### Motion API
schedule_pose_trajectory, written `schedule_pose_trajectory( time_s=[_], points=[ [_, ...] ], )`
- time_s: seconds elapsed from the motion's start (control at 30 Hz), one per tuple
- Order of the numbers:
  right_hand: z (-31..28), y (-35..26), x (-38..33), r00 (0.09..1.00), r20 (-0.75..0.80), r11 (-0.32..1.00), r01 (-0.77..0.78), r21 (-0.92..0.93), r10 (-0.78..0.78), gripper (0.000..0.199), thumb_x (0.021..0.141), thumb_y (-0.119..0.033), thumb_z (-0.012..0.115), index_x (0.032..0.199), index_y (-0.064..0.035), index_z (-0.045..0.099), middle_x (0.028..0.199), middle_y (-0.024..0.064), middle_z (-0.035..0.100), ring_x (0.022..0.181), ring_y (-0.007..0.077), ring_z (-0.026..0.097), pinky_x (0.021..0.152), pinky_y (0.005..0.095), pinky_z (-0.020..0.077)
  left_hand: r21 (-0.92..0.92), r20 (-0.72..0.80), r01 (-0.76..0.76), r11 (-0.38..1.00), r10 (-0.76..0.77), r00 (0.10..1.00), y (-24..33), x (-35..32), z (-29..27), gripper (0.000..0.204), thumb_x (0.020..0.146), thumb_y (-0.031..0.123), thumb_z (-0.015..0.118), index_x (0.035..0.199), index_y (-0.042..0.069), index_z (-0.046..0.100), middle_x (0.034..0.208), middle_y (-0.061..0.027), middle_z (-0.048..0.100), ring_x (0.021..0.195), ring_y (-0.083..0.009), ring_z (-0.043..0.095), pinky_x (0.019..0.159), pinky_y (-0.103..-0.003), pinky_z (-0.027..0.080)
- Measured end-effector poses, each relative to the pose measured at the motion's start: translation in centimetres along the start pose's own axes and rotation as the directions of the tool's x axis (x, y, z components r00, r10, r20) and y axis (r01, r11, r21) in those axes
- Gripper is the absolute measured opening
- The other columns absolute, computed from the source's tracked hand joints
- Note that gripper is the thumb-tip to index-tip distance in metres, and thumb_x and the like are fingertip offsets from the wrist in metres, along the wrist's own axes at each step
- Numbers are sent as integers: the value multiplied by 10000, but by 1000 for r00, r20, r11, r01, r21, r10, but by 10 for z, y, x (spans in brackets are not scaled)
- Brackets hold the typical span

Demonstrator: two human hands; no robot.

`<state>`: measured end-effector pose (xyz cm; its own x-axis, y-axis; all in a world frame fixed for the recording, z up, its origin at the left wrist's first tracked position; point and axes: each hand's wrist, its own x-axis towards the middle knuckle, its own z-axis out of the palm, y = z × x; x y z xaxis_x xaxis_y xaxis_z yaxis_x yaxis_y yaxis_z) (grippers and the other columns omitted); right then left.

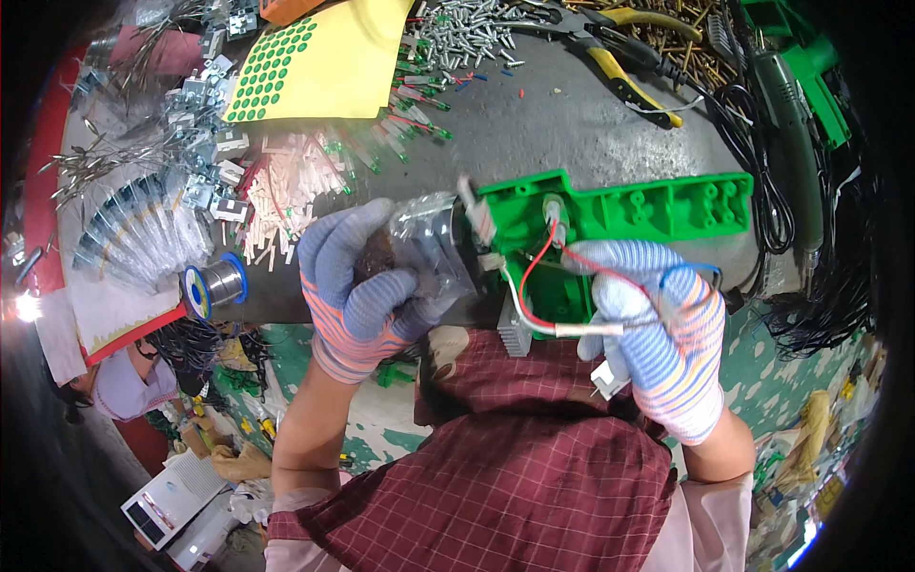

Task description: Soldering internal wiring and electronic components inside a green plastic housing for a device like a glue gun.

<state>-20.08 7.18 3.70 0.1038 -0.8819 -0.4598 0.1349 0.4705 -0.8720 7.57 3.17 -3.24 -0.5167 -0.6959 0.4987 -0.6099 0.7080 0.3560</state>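
My left hand [357, 291], in a striped knit glove, is closed round a dark part wrapped in clear plastic [434, 243]. That part adjoins the end of a green plastic housing [658, 210], which lies open with its ribbed inside showing. My right hand [662, 329], gloved alike, has its fingers curled round red, white and blue wires [526, 300] just in front of the housing. Red wire runs up to a small metal-tipped fitting [554, 212] inside it. A finned metal block [515, 337] hangs below the housing. Under my right fingers shows a small white component [610, 380].
A solder spool [217, 285] stands at the left, near bagged strips [143, 229] and small metal-and-white switches [229, 209]. Farther back are a yellow sticker sheet [324, 62], screws [467, 38] and yellow-black pliers [629, 86]. Black cable [762, 181] lies along the right.
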Motion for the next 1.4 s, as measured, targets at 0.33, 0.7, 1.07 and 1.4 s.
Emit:
schedule_pose_trajectory(
  time_s=[0.33,0.7,1.07,1.4],
  points=[
    [-11,27,20,742,258,396,578,-713,-619,259,847,-49,626,1098,-35,688,796,73,669,623,216,630,568,333,510,-154,128,-64,986,84,988,12,30,1,283,696,246,821,874,99,656,1288,-186,562,1173,-425,536,992,-555,443],
    [-8,41,5,796,391,168,512,-843,-462,318,763,61,671,1063,-43,673,1065,180,727,712,270,719,559,337,517,-5,141,-8,1000,9,990,33,44,19,359,769,238,774,1111,220,666,1244,-164,589,1111,-385,566,955,-552,453],
    [8,38,9,753,429,-56,466,-883,-499,352,785,-58,572,1121,-38,676,567,8,455,410,174,438,406,344,345,-3,137,-13,1000,13,991,30,48,22,353,781,252,790,1110,192,676,1205,-143,597,1048,-370,575,897,-527,473],
    [21,10,9,882,402,-204,358,-911,-247,326,850,-168,573,1130,-1,584,655,64,577,540,228,598,533,386,480,141,307,-63,988,17,951,34,65,19,184,827,303,704,971,187,709,1151,-201,621,994,-396,586,835,-510,477]
  ],
)
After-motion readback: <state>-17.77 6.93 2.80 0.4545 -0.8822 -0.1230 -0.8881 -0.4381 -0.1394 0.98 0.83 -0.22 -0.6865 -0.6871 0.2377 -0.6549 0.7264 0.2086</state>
